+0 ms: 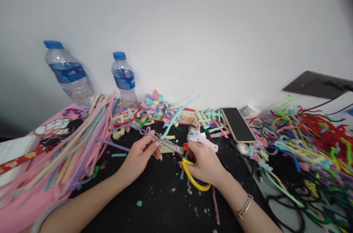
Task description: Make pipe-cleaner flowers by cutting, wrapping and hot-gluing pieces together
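On my feed the scissors (192, 178) sit just below frame ctr; I'll use them as the clock hub. R hand (202, 161), at abt 4 o'clock, has its fingers wrapped round the yellow handles, so that grip is full. L hand (145, 150), at 9, has thumb & fingertips drawn in narrow by the blade tips; can't tell from here if it's pinching the turquoise strip (176, 115), the blades, or both. Strip's lower end meets the blades by those fingertips, the rest sticking up twd 1. A pale pink tool (202, 141), partly hidden by R hand, is at abt 2, w/ the phone (239, 124) farther out. Fuzzy flower (154, 103) at 11; near bottle (123, 78) btwn 10 & 11. Loose bundle of pastel stems (82, 133) at 9, multicolored tangle (322, 133) at 3.
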`<state>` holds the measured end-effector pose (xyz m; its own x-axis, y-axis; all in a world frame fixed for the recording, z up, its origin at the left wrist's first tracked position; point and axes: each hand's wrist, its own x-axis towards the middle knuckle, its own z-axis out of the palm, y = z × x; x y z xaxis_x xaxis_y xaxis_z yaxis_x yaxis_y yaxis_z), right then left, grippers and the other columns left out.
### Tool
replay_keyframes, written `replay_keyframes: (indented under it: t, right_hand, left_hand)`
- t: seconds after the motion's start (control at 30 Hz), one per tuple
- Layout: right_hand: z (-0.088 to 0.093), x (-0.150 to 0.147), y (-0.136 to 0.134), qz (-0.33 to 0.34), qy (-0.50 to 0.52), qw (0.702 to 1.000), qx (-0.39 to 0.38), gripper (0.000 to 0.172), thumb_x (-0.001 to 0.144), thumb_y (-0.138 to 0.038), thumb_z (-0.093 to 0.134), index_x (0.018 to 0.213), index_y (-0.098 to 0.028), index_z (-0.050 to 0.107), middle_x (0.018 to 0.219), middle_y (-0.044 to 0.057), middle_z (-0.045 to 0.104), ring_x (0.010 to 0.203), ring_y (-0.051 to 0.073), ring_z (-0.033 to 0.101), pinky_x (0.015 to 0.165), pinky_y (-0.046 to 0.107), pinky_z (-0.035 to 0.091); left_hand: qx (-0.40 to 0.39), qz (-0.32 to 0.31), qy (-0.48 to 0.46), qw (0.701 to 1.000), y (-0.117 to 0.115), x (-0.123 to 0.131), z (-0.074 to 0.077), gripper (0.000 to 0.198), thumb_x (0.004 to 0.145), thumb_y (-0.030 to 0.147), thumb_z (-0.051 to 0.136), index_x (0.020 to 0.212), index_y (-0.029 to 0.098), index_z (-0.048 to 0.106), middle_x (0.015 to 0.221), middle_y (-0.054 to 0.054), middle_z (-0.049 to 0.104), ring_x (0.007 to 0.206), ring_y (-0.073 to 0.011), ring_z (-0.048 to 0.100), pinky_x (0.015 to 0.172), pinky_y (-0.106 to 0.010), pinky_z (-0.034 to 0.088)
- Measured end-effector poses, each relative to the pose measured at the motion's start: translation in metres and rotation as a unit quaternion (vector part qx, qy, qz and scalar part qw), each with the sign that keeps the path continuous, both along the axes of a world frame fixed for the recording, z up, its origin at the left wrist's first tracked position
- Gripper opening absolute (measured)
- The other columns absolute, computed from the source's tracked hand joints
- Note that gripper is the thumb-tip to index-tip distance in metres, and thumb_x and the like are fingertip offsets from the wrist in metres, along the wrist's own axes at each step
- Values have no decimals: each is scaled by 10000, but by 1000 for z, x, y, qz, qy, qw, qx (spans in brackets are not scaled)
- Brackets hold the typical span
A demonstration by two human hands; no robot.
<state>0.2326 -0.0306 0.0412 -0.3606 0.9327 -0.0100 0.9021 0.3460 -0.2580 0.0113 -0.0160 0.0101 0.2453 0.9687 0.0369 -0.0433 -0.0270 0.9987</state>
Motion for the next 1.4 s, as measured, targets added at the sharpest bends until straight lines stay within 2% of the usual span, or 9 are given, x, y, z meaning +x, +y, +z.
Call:
replay_keyframes:
  t: [0.23, 0.47, 0.67, 1.0, 1.4]
  right_hand:
    - [-4, 1, 2, -5, 1, 1000, -1, 271, 767, -406, 650, 731, -201, 476, 712, 7, 568, 643, 157, 499, 549, 256, 200]
    - [-4, -2, 0, -3, 39, 999, -34, 277, 750, -358, 646, 729, -217, 409, 669, -33, 491, 586, 133, 431, 529, 249, 190]
    - [-3, 2, -2, 13, 75, 996, -52, 228, 760, -285, 580, 804, -229, 363, 743, -24, 495, 632, 148, 444, 555, 247, 262]
    - [2, -3, -4, 20, 12, 999, -40, 228, 795, -356, 594, 824, -217, 416, 773, 3, 548, 639, 164, 501, 542, 261, 218]
    - [-2, -2, -2, 12, 24, 999, -28, 254, 769, -365, 646, 793, -211, 446, 708, -30, 518, 614, 141, 485, 524, 256, 189]
  left_hand:
    - [-3, -15, 11, 1000, 1, 1, 2, 203, 897, 311, 517, 786, 159, 595, 610, 8, 620, 575, -138, 613, 584, -244, 496]
    - [-1, -12, 31, 999, 0, -1, 4, 233, 885, 303, 533, 744, 151, 641, 593, -2, 635, 566, -137, 619, 599, -240, 497]
    - [-17, 1, 13, 1000, 0, 0, 7, 233, 864, 335, 575, 742, 153, 656, 590, -4, 645, 557, -143, 618, 588, -246, 502]
    - [-3, 2, 36, 999, 1, 0, 5, 228, 846, 311, 563, 708, 159, 661, 583, -17, 661, 551, -162, 631, 578, -263, 509]
    - [20, -26, 70, 997, 1, 0, 5, 243, 864, 293, 529, 694, 173, 654, 572, -18, 655, 565, -172, 616, 587, -263, 490]
